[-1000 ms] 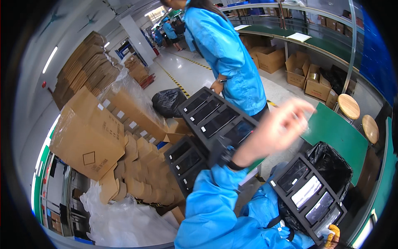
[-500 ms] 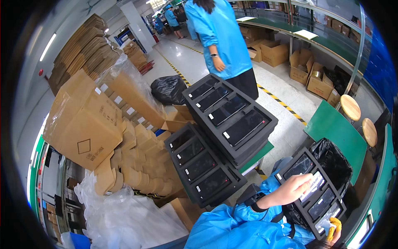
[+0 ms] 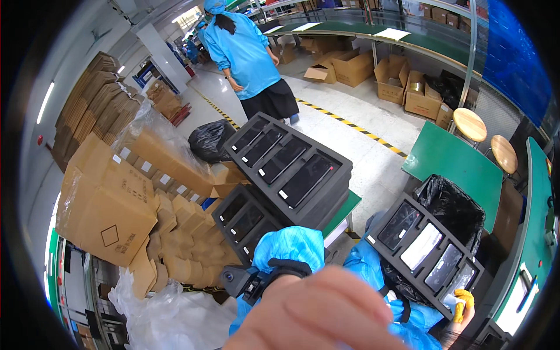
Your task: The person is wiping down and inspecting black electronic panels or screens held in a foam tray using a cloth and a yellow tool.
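Observation:
My left hand [image 3: 321, 315] is raised very close to the camera at the bottom edge, blurred and partly cut off; nothing shows in it. Its wrist carries a black strap with a small device [image 3: 256, 280] above a blue sleeve. At lower right a black foam tray [image 3: 408, 271] with several dark flat devices in its slots rests against my body. A yellow-gloved bit of my right hand [image 3: 461, 303] curls over its lower corner. Two stacks of similar black trays [image 3: 332, 201] stand just beyond my left wrist.
Flattened cardboard boxes [image 3: 111, 204] pile up at left, with clear plastic sheeting [image 3: 151, 309] below. A bin lined with a black bag [image 3: 455, 204] sits beside a green table [image 3: 455, 163] and round stools [image 3: 469, 123]. A person in a blue coat [image 3: 245, 58] stands at the back.
My left hand left the lower-right tray and swung up toward the camera, now filling the bottom of the view. The view tilted slightly; the person at the back has moved further away.

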Tool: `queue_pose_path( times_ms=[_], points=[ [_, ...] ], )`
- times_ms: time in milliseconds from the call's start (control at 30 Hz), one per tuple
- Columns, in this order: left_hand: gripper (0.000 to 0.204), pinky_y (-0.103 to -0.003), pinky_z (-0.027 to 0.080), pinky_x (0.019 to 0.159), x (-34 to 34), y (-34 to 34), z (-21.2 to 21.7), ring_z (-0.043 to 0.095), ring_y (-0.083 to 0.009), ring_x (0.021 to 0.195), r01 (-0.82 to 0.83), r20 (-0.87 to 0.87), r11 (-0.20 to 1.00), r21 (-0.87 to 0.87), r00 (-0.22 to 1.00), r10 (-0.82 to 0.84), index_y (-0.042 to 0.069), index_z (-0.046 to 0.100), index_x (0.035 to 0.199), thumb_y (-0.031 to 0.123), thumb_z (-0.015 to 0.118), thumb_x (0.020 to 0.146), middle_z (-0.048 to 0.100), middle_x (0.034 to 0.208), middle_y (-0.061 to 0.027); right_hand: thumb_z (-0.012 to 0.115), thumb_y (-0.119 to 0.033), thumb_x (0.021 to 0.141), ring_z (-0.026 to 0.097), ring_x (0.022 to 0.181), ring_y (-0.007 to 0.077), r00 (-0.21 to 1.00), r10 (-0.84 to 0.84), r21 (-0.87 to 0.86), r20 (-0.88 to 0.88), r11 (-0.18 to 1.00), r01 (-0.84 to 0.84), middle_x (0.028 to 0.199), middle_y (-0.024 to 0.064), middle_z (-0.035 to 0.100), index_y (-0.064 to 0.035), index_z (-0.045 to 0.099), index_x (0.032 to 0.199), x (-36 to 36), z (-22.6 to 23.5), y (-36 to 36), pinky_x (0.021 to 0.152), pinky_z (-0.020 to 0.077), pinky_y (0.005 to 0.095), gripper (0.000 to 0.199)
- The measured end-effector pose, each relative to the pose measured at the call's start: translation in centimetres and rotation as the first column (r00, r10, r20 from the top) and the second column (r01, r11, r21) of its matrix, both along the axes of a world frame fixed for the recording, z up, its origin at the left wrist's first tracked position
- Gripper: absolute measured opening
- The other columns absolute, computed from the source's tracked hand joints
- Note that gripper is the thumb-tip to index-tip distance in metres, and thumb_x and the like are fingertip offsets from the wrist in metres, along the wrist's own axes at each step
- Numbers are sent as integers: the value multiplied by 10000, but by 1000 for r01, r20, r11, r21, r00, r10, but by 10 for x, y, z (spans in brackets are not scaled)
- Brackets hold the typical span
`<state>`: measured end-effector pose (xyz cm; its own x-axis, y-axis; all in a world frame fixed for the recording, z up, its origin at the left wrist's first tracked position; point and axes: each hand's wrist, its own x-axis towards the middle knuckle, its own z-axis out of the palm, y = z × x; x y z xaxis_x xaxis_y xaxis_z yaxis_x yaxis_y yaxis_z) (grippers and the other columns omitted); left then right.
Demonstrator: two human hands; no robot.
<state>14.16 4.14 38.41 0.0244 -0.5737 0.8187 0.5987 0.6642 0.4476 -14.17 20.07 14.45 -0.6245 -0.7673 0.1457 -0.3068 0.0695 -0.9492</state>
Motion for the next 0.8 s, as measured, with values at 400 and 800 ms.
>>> queue_pose_path(
  times_ms=[400, 800],
  points=[
    [417, -337, 342, 892, 17, -12, 27, 486, -127, 1130, 227, 184, 828, -513, 971, -152, 187, 417, 1360, 331, 450, 970, 571, 1231, 42, 543, -418, 898, 544, 885, 196, 997, 71, 60, -38, 996, -69, 941, 105, 579, 7, 563, 892, -3, 2, -5, 803, 412, 312, 425],
    [333, -324, 394, 845, 4, -7, 10, 538, -156, 1047, 195, 77, 526, -828, 968, -238, 97, 589, 1202, 208, 367, 980, 574, 1197, -11, 525, -149, 934, 584, 954, 221, 981, 156, 127, 117, 977, -170, 1019, 138, 639, 51, 629, 1001, 8, 51, -15, 886, 436, 330, 236]
  ],
)
